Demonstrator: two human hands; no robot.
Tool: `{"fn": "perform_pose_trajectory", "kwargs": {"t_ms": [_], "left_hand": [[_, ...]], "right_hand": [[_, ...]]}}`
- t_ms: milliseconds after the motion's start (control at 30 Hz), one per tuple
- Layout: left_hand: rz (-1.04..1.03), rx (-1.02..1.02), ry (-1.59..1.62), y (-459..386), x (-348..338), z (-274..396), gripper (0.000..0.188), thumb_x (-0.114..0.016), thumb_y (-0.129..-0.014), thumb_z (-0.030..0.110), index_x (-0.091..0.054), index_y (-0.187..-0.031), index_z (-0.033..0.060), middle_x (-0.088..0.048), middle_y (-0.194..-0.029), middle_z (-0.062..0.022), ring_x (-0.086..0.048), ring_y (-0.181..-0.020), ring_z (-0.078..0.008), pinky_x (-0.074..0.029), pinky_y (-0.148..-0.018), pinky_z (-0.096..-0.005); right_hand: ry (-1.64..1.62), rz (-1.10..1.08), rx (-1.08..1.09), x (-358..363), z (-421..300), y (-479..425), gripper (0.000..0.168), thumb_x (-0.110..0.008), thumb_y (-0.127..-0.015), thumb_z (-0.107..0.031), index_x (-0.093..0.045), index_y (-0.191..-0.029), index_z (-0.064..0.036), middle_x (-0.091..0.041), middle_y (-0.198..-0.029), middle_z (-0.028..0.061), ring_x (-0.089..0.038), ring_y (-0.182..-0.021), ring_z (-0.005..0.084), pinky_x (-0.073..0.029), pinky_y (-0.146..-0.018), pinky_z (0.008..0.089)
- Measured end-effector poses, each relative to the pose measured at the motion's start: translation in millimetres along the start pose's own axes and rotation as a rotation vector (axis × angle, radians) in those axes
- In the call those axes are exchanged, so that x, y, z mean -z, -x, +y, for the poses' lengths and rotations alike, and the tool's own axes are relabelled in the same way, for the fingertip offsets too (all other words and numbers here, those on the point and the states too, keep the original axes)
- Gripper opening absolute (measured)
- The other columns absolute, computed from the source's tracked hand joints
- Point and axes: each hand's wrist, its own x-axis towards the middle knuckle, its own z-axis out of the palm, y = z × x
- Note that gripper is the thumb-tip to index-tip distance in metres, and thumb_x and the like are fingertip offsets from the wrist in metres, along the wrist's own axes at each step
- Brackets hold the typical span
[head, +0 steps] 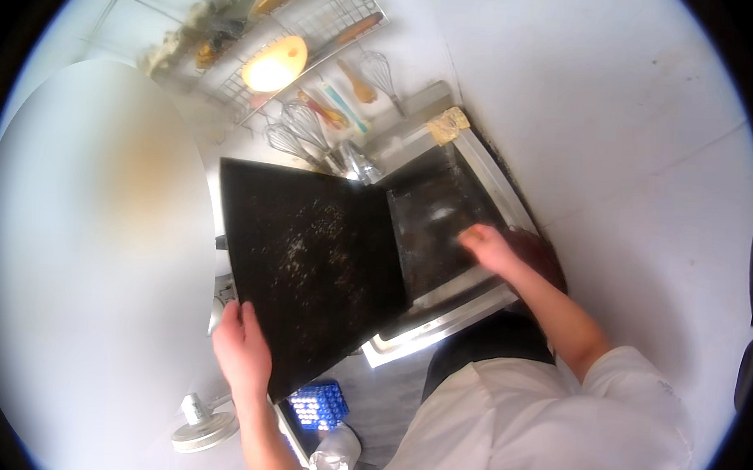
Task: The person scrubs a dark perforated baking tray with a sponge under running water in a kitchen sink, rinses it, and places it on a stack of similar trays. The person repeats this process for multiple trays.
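My left hand (242,349) grips the near left edge of a black baking tray (348,297), thumb over the rim. The tray is tilted, and pale crumbs or specks are scattered over its dark face. To its right, a second dark tray or pan-like surface (430,237) lies within a pale metal frame (487,161), and the raised tray overlaps its left side. Above its right part is my right hand (488,247), with fingers curled together. The fingertips are blurred, so whether they pinch something small cannot be told.
A yellowish sponge-like block (448,126) sits on the frame's far corner. Whisks (302,128) and spatulas (356,86) hang below a wire rack (335,19). A large blurred pale shape (92,254) fills the left. A blue crate-like object (320,404) is below; a wall (608,119) stands right.
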Motion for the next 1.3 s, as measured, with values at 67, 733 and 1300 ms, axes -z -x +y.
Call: {"fn": "perform_pose_trajectory", "kwargs": {"t_ms": [67,733,1300], "left_hand": [[0.058,-0.021,-0.055,17,31,-1,0.026,-0.058,-0.106,0.016,-0.058,-0.089,-0.0037,-0.057,-0.068,-0.0238,-0.054,-0.061,-0.0420,-0.041,-0.058,-0.0469],[0.629,0.377,-0.229,119,70,-53,0.032,-0.055,-0.111,0.025,-0.066,-0.104,-0.0043,-0.070,-0.089,-0.0166,-0.062,-0.078,-0.0244,-0.049,-0.073,-0.0395],[-0.017,0.325,-0.602,-13,-229,-207,0.007,-0.065,-0.097,0.017,-0.063,-0.098,0.0103,-0.072,-0.081,-0.0158,-0.073,-0.077,-0.0399,-0.057,-0.069,-0.0527]], "right_hand": [[0.009,0.018,0.059,-34,-19,2,0.038,-0.067,-0.104,-0.036,-0.067,-0.100,0.002,-0.070,-0.087,0.0147,-0.066,-0.082,0.0248,-0.052,-0.078,0.0389],[0.029,-0.310,0.160,-288,-48,-60,0.029,-0.067,-0.100,-0.027,-0.065,-0.115,-0.002,-0.070,-0.106,0.0230,-0.068,-0.102,0.0405,-0.054,-0.090,0.0504],[0.760,0.231,0.112,-296,126,-167,0.036,-0.056,-0.102,-0.036,-0.054,-0.114,-0.002,-0.054,-0.117,0.0230,-0.056,-0.108,0.0453,-0.047,-0.093,0.0586]]}}
